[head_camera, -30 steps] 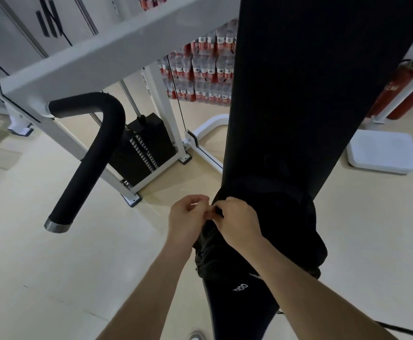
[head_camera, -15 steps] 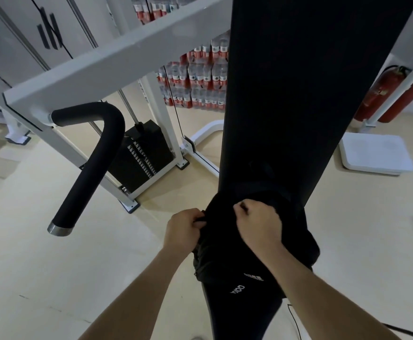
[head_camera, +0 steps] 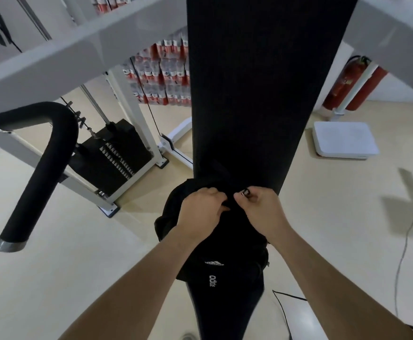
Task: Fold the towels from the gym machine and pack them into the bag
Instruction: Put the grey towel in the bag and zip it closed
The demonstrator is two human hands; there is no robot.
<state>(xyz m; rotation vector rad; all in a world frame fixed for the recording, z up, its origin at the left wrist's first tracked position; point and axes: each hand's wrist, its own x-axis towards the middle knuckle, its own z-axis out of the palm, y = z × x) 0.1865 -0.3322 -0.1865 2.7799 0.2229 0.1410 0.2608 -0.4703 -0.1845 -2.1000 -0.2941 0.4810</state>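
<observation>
A black bag [head_camera: 215, 251] with a white logo lies on the lower end of the long black padded bench [head_camera: 249, 82] of the gym machine. My left hand [head_camera: 200, 209] grips the bag's fabric near its top. Just to its right, my right hand [head_camera: 262, 207] pinches a small metal zipper pull [head_camera: 245, 192] at the bag's top edge. No towel shows in this view; the inside of the bag is hidden.
A black padded handle bar [head_camera: 41, 168] juts out at the left from the white machine frame [head_camera: 83, 45]. Behind it stands a black weight stack [head_camera: 117, 155]. A white flat box [head_camera: 345, 141], a red fire extinguisher [head_camera: 347, 84] and loose cables [head_camera: 406, 241] are at the right.
Both hands have shifted right along the bag's top. The right hand, earlier pressing on the fabric, now pinches the zipper pull. The camera has tilted a little.
</observation>
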